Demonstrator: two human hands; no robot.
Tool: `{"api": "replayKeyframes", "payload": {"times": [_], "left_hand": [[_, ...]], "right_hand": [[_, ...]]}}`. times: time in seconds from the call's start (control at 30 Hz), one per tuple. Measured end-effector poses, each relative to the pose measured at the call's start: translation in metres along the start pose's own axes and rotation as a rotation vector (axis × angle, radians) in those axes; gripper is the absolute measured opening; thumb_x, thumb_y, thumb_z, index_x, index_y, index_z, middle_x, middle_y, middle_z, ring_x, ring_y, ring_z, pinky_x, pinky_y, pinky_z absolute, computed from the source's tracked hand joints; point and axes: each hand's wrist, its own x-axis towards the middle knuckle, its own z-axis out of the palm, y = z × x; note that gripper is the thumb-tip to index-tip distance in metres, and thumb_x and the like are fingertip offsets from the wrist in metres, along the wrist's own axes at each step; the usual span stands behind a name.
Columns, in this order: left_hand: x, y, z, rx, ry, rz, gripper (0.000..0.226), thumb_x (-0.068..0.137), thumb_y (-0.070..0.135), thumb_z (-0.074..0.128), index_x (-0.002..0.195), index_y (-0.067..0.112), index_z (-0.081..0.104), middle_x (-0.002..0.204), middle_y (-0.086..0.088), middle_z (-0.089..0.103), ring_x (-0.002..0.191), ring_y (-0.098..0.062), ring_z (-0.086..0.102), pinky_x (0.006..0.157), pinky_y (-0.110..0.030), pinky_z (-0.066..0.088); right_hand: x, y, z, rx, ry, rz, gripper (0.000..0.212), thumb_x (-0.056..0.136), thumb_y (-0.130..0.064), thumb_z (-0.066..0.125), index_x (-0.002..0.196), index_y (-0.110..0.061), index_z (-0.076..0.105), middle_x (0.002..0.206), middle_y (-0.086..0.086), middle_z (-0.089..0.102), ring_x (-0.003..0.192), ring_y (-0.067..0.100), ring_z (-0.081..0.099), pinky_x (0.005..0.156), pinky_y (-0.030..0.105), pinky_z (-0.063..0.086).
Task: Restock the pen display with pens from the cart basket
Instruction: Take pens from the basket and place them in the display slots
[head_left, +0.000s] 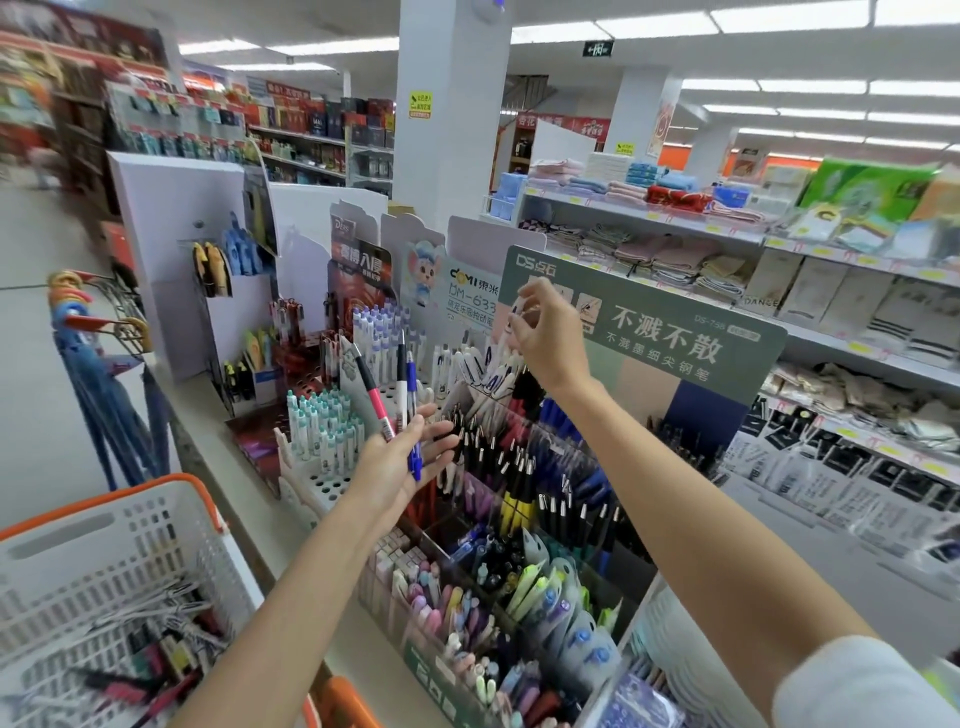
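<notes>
My left hand holds a small bunch of pens upright: a pink-and-black one, a white one and a blue one. It hovers over the left part of the pen display. My right hand is raised higher, in front of the green sign, and pinches a white pen by its top above a compartment of white pens. The white cart basket with an orange rim sits at the lower left, with several pens lying on its bottom.
The green display sign stands behind the pen compartments. More stationery stands line the counter to the left. Shelves of towels and packaged goods fill the right. A blue-handled cart stands in the aisle at left.
</notes>
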Motion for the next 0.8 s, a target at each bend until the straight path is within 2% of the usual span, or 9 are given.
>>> {"api": "replayKeyframes", "payload": {"times": [0.17, 0.3, 0.37, 0.47, 0.53, 0.63, 0.7, 0.77, 0.8], "left_hand": [[-0.002, 0.002, -0.004, 0.017, -0.039, -0.012, 0.026, 0.103, 0.013, 0.047, 0.121, 0.005, 0.063, 0.094, -0.014, 0.073, 0.085, -0.024, 0.071, 0.076, -0.034, 0.062], [-0.005, 0.000, -0.005, 0.033, -0.051, -0.035, 0.026, 0.103, 0.014, 0.047, 0.120, 0.006, 0.064, 0.095, -0.015, 0.072, 0.084, -0.023, 0.071, 0.077, -0.034, 0.062], [-0.006, -0.001, -0.005, 0.036, -0.058, -0.051, 0.025, 0.103, 0.014, 0.047, 0.119, 0.007, 0.065, 0.097, -0.016, 0.072, 0.083, -0.023, 0.071, 0.079, -0.035, 0.061], [-0.007, -0.004, -0.004, 0.038, -0.073, -0.070, 0.026, 0.104, 0.015, 0.047, 0.119, 0.007, 0.066, 0.098, -0.015, 0.071, 0.084, -0.022, 0.071, 0.082, -0.036, 0.061], [-0.009, -0.004, -0.003, 0.047, -0.078, -0.086, 0.026, 0.104, 0.016, 0.047, 0.120, 0.009, 0.066, 0.098, -0.014, 0.072, 0.085, -0.022, 0.070, 0.080, -0.036, 0.061], [-0.014, -0.002, -0.001, 0.074, -0.099, -0.110, 0.026, 0.105, 0.021, 0.047, 0.120, 0.014, 0.067, 0.095, -0.011, 0.071, 0.073, -0.016, 0.065, 0.063, -0.027, 0.059], [-0.015, 0.000, 0.002, 0.080, -0.123, -0.121, 0.027, 0.104, 0.022, 0.046, 0.122, 0.014, 0.065, 0.087, -0.009, 0.066, 0.060, -0.010, 0.054, 0.048, -0.018, 0.049], [-0.016, 0.000, 0.008, 0.079, -0.159, -0.122, 0.028, 0.104, 0.022, 0.045, 0.124, 0.013, 0.063, 0.081, -0.007, 0.061, 0.055, -0.008, 0.045, 0.042, -0.015, 0.039], [-0.016, 0.000, 0.013, 0.083, -0.178, -0.124, 0.028, 0.104, 0.022, 0.045, 0.124, 0.013, 0.062, 0.080, -0.007, 0.060, 0.055, -0.008, 0.043, 0.042, -0.015, 0.037]], "right_hand": [[-0.010, 0.016, 0.020, -0.166, -0.098, 0.009, 0.009, 0.090, -0.005, 0.067, 0.091, -0.009, 0.060, 0.082, 0.004, 0.067, 0.076, 0.022, 0.064, 0.072, 0.040, 0.056], [-0.012, 0.020, 0.027, -0.273, -0.202, 0.030, 0.002, 0.091, -0.007, 0.066, 0.090, -0.007, 0.067, 0.087, 0.009, 0.072, 0.079, 0.025, 0.065, 0.071, 0.035, 0.053], [-0.012, 0.022, 0.029, -0.309, -0.216, 0.010, 0.007, 0.091, -0.008, 0.066, 0.089, -0.005, 0.072, 0.086, 0.009, 0.074, 0.082, 0.026, 0.064, 0.078, 0.034, 0.051], [-0.012, 0.026, 0.031, -0.382, -0.284, -0.048, 0.018, 0.093, -0.011, 0.064, 0.084, -0.007, 0.079, 0.086, 0.008, 0.076, 0.089, 0.031, 0.061, 0.099, 0.038, 0.043], [-0.012, 0.025, 0.027, -0.411, -0.325, -0.063, 0.021, 0.095, -0.014, 0.061, 0.087, -0.010, 0.080, 0.094, 0.007, 0.076, 0.099, 0.031, 0.059, 0.102, 0.041, 0.040], [-0.011, 0.012, 0.009, -0.283, -0.228, -0.080, 0.020, 0.097, -0.013, 0.060, 0.107, -0.008, 0.076, 0.109, 0.008, 0.073, 0.100, 0.021, 0.059, 0.102, 0.040, 0.043], [-0.012, -0.004, -0.010, -0.105, -0.175, 0.025, 0.022, 0.096, -0.008, 0.060, 0.113, -0.003, 0.072, 0.113, 0.011, 0.073, 0.088, 0.017, 0.064, 0.089, 0.027, 0.053], [-0.015, -0.013, -0.024, 0.002, -0.213, 0.091, 0.021, 0.096, -0.007, 0.060, 0.112, -0.003, 0.072, 0.109, 0.009, 0.073, 0.082, 0.014, 0.067, 0.073, 0.014, 0.054], [-0.018, -0.017, -0.031, 0.016, -0.259, 0.089, 0.020, 0.096, -0.008, 0.061, 0.111, -0.004, 0.073, 0.108, 0.006, 0.073, 0.083, 0.010, 0.067, 0.074, 0.011, 0.053]]}}
